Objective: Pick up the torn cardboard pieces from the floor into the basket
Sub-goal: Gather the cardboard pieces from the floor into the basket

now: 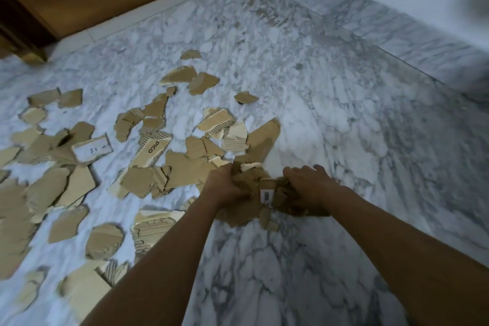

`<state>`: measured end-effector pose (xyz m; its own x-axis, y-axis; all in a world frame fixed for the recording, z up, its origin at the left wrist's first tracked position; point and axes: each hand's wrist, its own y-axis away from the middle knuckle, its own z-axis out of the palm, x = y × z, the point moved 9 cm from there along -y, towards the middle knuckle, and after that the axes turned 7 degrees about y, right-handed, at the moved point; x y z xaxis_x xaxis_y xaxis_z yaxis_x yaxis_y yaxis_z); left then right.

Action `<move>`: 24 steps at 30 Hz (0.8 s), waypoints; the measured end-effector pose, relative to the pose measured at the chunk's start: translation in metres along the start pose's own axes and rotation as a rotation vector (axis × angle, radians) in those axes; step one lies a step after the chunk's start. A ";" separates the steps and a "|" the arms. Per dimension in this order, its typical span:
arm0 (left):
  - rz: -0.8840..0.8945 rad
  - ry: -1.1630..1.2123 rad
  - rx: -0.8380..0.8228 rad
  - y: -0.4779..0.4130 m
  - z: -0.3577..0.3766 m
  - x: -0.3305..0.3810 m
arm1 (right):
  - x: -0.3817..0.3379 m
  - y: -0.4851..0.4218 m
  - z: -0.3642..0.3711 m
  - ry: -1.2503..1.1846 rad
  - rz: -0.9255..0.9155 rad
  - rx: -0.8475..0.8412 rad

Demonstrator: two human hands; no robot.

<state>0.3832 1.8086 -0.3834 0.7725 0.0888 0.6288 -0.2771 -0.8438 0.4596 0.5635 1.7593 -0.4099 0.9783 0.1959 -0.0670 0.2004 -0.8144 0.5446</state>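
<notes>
both hands, left hand (pixel 227 188) and right hand (pixel 308 184), curl round a bunch of torn pieces (pixel 260 193) low over the marble floor (pixel 317 114), mid-gather; next comes carrying it to the basket, which is out of view

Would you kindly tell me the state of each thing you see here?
left hand: gripping the cardboard bundle.
right hand: gripping the same bundle.
cardboard bundle: bunched between both hands.
loose cardboard pieces: scattered on the marble floor.
PICO-printed piece: lying flat, print up.
basket: not in view.
</notes>
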 end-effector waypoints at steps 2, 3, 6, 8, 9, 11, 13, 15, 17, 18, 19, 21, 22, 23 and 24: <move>-0.045 0.090 0.048 0.006 -0.007 -0.014 | 0.008 0.004 0.005 -0.063 0.039 -0.043; -0.077 0.161 0.079 0.011 -0.011 -0.023 | 0.013 0.008 0.006 -0.126 0.067 -0.067; -0.166 0.404 0.158 0.028 -0.027 -0.045 | 0.025 0.023 0.004 -0.395 0.144 -0.099; -0.184 0.530 0.200 0.040 -0.047 -0.049 | 0.026 0.028 -0.006 -0.550 0.152 -0.056; -0.185 0.601 0.219 0.047 -0.060 -0.050 | 0.023 0.030 -0.013 -0.628 0.153 -0.039; -0.173 0.684 0.254 0.061 -0.094 -0.054 | 0.008 0.033 -0.027 -0.746 0.153 -0.023; -0.150 0.642 0.273 0.071 -0.123 -0.064 | -0.011 0.033 -0.034 -0.838 0.153 -0.050; -0.140 0.509 0.206 0.084 -0.143 -0.085 | -0.041 0.028 -0.033 -0.888 0.174 -0.120; -0.130 0.340 0.029 0.094 -0.140 -0.105 | -0.065 0.020 -0.028 -0.812 0.199 -0.172; -0.130 0.232 -0.057 0.100 -0.134 -0.117 | -0.080 0.013 -0.026 -0.738 0.194 -0.180; -0.136 0.122 -0.119 0.104 -0.128 -0.130 | -0.096 0.006 -0.025 -0.668 0.178 -0.177; -0.157 -0.034 -0.174 0.109 -0.117 -0.152 | -0.119 -0.008 -0.019 -0.531 0.184 -0.145; -0.144 -0.106 -0.173 0.107 -0.112 -0.158 | -0.127 -0.013 -0.016 -0.452 0.209 -0.131; -0.116 -0.185 -0.169 0.102 -0.105 -0.168 | -0.131 -0.017 -0.011 -0.373 0.249 -0.114; -0.083 -0.273 -0.174 0.094 -0.096 -0.176 | -0.134 -0.020 -0.006 -0.304 0.287 -0.090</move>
<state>0.1659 1.7642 -0.3905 0.9145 -0.0110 0.4044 -0.2819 -0.7342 0.6177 0.4279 1.7525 -0.4073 0.9672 -0.2131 -0.1385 -0.0746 -0.7591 0.6467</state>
